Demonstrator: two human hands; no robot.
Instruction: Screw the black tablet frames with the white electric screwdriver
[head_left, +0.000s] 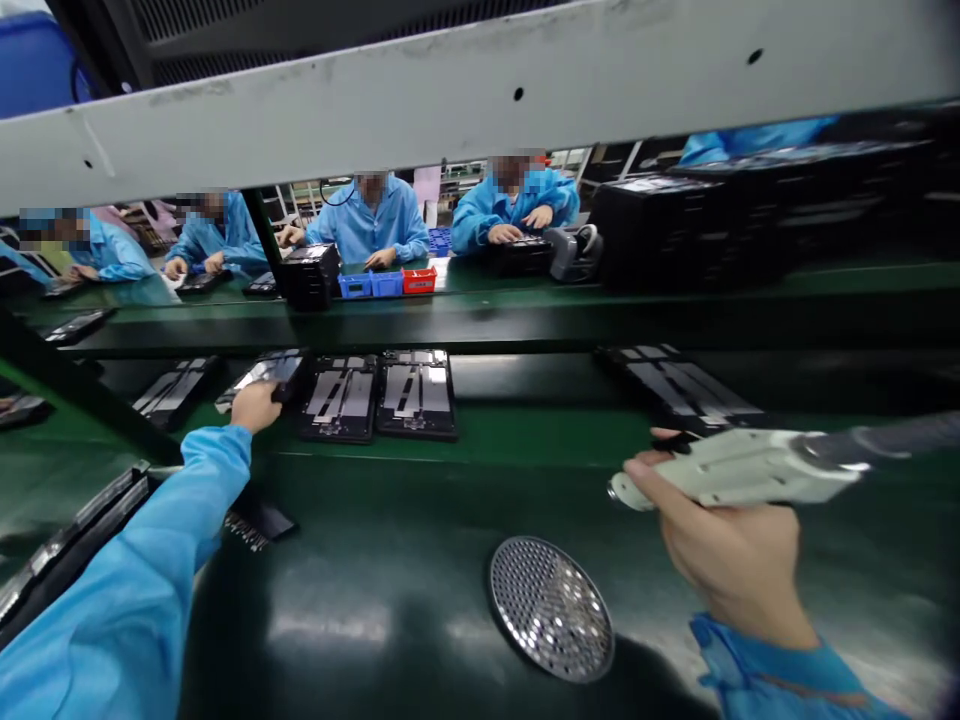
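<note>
My left hand [256, 405] reaches forward to the belt and closes on the near edge of a tablet with its inside exposed [271, 370]. The fingertips are partly hidden behind that edge. Two more opened tablets [339, 398] lie side by side just to the right of it. In my right hand [731, 560] is a pale electric screwdriver [739, 468], held sideways above the bench, its dark narrower end running off to the right. On the bench between my hands rests a round screw tray [551, 610] with many small holes, screws showing in part of it.
Another opened tablet [679, 385] lies on the belt at right, and one [176, 390] at left. A small dark part [262, 520] sits near my left sleeve. A grey beam [465, 95] crosses overhead. Co-workers in blue sit opposite, beside stacked black units [311, 275] and small bins [386, 284].
</note>
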